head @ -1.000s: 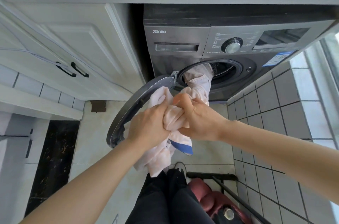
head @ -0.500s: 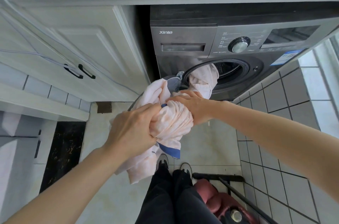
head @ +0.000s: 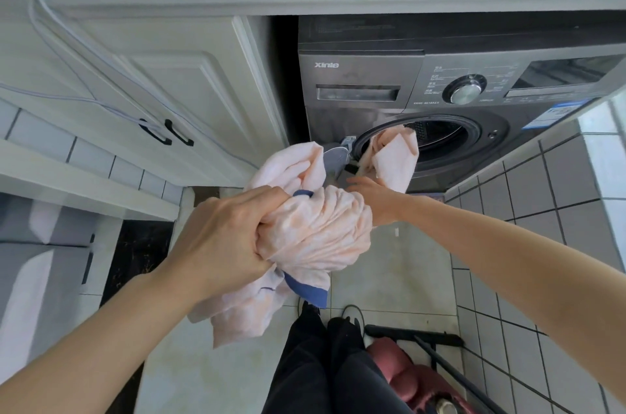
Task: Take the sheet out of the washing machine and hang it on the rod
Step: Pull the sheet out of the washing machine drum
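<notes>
since a second ago the left hand point(head: 223, 237) is drawing the bunched pink sheet point(head: 318, 230) nearer, fingers curled tight round it, while the right hand point(head: 369, 193) is reaching behind the bundle; its fingers are hidden, so its grip is unclear. one end is still trailing in the washing machine point(head: 440, 142) drum; next, pulling it free.

Both forearms bare, no sleeves in view — no watch, rings or bands visible on left hand point(head: 223, 237) or on what shows of right hand point(head: 371, 196). Black trousers point(head: 325, 366) at 6 o'clock, loose fabric with soft folds. Shoes point(head: 350, 313) just beyond trouser hems — dark uppers, pale rim on toes.
</notes>
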A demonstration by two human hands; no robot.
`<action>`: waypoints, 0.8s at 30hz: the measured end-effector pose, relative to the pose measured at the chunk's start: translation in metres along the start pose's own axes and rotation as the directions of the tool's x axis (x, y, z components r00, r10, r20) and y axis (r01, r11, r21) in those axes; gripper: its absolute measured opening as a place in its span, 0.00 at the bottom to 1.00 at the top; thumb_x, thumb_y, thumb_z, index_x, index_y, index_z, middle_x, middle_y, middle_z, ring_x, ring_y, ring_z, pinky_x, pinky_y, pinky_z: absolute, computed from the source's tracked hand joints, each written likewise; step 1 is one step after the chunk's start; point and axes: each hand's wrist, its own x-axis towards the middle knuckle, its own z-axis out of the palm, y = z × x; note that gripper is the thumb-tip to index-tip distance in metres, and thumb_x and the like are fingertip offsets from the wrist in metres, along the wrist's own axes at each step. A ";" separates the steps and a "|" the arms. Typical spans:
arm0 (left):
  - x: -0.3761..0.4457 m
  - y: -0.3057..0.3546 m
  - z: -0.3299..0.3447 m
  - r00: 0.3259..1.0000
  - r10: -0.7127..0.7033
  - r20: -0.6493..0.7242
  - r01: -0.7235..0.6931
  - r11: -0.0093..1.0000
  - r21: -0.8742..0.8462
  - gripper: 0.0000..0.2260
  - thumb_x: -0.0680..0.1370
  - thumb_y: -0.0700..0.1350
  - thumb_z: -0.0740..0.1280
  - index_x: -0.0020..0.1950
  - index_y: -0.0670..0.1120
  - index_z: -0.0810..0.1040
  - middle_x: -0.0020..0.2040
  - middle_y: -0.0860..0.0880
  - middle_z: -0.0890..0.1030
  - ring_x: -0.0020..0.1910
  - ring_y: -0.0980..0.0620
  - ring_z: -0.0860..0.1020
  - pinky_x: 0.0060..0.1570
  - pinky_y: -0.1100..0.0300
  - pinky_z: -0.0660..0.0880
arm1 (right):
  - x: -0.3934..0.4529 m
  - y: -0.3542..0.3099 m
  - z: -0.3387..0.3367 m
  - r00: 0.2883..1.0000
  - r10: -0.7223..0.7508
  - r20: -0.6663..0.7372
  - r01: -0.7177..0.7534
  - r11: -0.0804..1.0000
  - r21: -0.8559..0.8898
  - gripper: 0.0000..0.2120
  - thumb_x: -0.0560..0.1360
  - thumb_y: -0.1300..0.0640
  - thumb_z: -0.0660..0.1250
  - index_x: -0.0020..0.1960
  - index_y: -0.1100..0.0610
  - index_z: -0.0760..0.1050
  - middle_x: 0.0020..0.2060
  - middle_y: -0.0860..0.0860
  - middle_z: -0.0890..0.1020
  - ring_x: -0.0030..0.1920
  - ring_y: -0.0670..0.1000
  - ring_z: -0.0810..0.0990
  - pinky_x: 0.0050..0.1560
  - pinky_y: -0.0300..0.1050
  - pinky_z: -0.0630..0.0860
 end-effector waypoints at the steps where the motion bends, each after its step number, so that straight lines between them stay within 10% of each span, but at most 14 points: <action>1: -0.001 -0.002 0.001 0.999 -0.030 0.024 0.029 1.000 0.010 0.19 0.61 0.45 0.70 0.52 0.51 0.76 0.37 0.58 0.76 0.31 0.53 0.71 0.27 0.57 0.73 | -0.005 0.003 0.001 1.000 0.020 -0.019 -0.020 1.000 0.007 0.27 0.75 0.41 0.62 0.70 0.52 0.66 0.69 0.50 0.69 0.72 0.56 0.62 0.69 0.54 0.61; 7: 0.004 -0.006 0.012 0.960 -0.216 0.176 0.212 0.976 0.042 0.30 0.66 0.55 0.74 0.65 0.62 0.65 0.54 0.61 0.76 0.47 0.47 0.79 0.40 0.55 0.74 | -0.051 0.032 -0.009 0.949 0.228 -0.219 -0.211 0.973 0.097 0.14 0.76 0.54 0.63 0.58 0.60 0.74 0.53 0.57 0.81 0.55 0.58 0.78 0.53 0.45 0.70; 12: 0.011 -0.004 0.025 0.911 -0.289 0.295 0.244 0.953 0.181 0.54 0.65 0.63 0.75 0.73 0.68 0.35 0.79 0.62 0.46 0.60 0.47 0.78 0.50 0.53 0.75 | -0.081 0.051 -0.017 0.829 0.454 -0.328 -0.442 0.890 0.114 0.24 0.69 0.56 0.66 0.64 0.52 0.66 0.47 0.50 0.81 0.51 0.56 0.79 0.52 0.52 0.68; 24: 0.038 0.032 0.049 0.907 -0.187 0.377 0.144 0.980 0.138 0.38 0.64 0.63 0.70 0.71 0.66 0.58 0.69 0.61 0.71 0.62 0.49 0.76 0.53 0.53 0.74 | -0.132 0.018 -0.047 0.774 0.296 -0.559 -0.323 0.945 0.053 0.27 0.64 0.63 0.60 0.61 0.46 0.70 0.46 0.48 0.81 0.50 0.57 0.78 0.47 0.51 0.69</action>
